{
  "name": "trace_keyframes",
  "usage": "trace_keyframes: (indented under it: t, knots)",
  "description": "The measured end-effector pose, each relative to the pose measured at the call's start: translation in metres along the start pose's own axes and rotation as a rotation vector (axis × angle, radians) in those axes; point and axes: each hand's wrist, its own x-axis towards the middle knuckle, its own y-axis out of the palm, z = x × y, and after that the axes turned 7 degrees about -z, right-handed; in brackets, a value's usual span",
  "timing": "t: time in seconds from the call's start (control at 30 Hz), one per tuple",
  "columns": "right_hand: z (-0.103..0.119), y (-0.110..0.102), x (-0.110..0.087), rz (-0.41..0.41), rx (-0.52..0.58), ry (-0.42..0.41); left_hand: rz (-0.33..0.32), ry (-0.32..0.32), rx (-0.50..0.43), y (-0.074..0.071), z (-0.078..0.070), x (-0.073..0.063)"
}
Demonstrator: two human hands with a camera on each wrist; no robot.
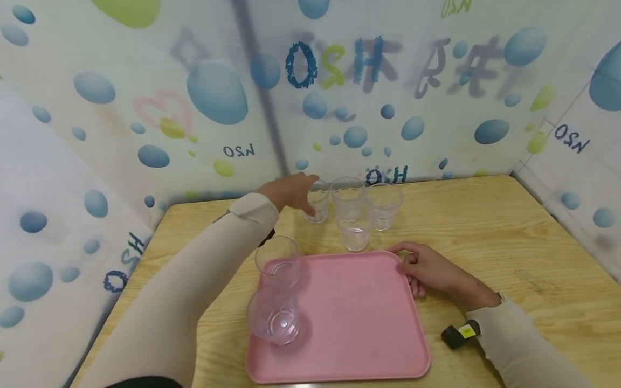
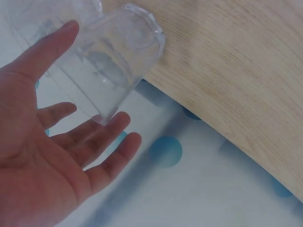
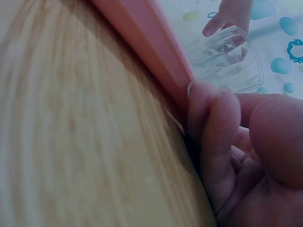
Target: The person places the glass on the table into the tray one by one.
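Note:
At the back of the table my left hand (image 1: pixel 290 193) reaches to a clear cup (image 1: pixel 317 207), thumb and fingers spread apart on either side of it. In the left wrist view the thumb lies over the cup (image 2: pixel 130 42), and the fingers are loosely bent without closing round it. My right hand (image 1: pixel 432 269) grips the far right corner of a pink tray (image 1: pixel 359 318). The right wrist view shows its fingertips pinching the tray's edge (image 3: pixel 156 52). On the tray's left side stand two clear cups, a nearer cup (image 1: pixel 276 323) and a farther cup (image 1: pixel 278 264).
Beside the reached cup stand a middle cup (image 1: pixel 347 196), a right cup (image 1: pixel 383 207) and a front cup (image 1: pixel 355 237) close to the tray's far rim. Behind the wooden table (image 1: pixel 495 258) rises a patterned wall (image 1: pixel 204 156).

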Motion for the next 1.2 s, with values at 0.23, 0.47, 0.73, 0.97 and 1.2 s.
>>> trace_keyframes:
  t: [0.23,0.47,0.73,0.97,1.2]
  knots:
    - [-0.001,0.001,0.002,0.005,-0.001,-0.009,-0.029,-0.044,0.04,0.005,-0.001,0.002]
    - [0.0,0.001,0.003,0.011,0.01,-0.008,-0.02,-0.041,0.016,0.004,0.005,0.002]
    - [0.001,0.0,0.002,0.007,0.004,0.001,-0.054,-0.011,-0.069,0.006,0.015,-0.015]
    - [0.002,0.001,0.001,-0.007,-0.023,0.009,-0.067,0.042,-0.119,0.005,0.013,-0.044]
    - [0.004,0.001,0.001,-0.003,-0.021,0.009,-0.07,0.139,-0.15,0.007,-0.001,-0.071]
